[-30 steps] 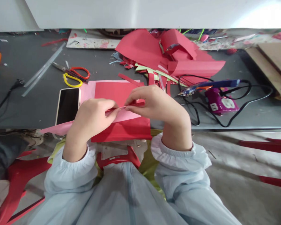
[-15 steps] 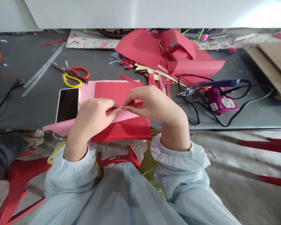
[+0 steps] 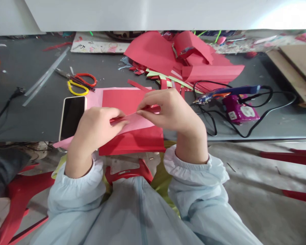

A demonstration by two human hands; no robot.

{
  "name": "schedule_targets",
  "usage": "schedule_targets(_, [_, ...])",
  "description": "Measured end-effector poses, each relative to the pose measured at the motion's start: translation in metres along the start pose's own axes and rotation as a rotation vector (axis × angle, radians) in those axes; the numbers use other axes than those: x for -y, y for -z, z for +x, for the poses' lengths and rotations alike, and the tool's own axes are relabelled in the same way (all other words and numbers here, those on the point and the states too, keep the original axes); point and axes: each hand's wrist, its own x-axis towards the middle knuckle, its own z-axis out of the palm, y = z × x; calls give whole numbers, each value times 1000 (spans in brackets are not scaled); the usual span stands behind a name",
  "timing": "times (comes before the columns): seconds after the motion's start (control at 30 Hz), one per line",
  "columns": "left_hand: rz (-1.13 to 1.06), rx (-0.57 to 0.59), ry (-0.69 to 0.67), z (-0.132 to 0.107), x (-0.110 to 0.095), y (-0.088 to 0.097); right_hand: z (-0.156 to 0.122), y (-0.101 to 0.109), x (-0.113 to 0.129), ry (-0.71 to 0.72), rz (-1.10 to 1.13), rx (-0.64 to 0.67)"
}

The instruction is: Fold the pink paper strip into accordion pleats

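Looks like edge-creasing to me: a thin pink paper sheet [image 3: 140, 123] sits mid-frame, over a flat bright-red paper sheet [image 3: 132, 142]. Left hand [image 3: 98, 125] is mostly closed, loosely gripping its upper edge; right hand [image 3: 169, 109] pinches that edge tighter, 2 fingertips nearly meeting. Next move calls for even pressure imo.

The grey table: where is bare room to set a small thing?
Bare: between the phone and the power plug; in front of the cardboard, right of the black cable. Crowded: the middle, with left hand, right hand, pink paper and red sheet; behind, the red paper pile.
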Motion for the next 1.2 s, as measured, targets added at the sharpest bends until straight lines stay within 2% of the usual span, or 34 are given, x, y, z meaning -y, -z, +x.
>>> schedule_targets(0.13, [-88,24,47,0,8,8,-3,8,-1,-99,10,-40])
schedule_targets(0.27, [-172,-15,76,1,9,8,-7,11,-5,-200,81,-228])
schedule_targets(0.37, [-175,-56,74,1,4,7,-10,13,-6,-209,153,-334])
schedule_targets(0.57, [-18,-114,64,-1,-2,10,-13,19,-4,-198,90,-276])
schedule_targets(0.8, [113,-21,107,-6,11,24,-23,29,-19,-247,45,-391])
schedule_targets(1.03, [-2,75,183,-11,30,35,-39,38,-39,-326,72,-520])
schedule_targets(1.2, [-109,35,141,-11,43,34,-45,40,-54,-376,86,-594])
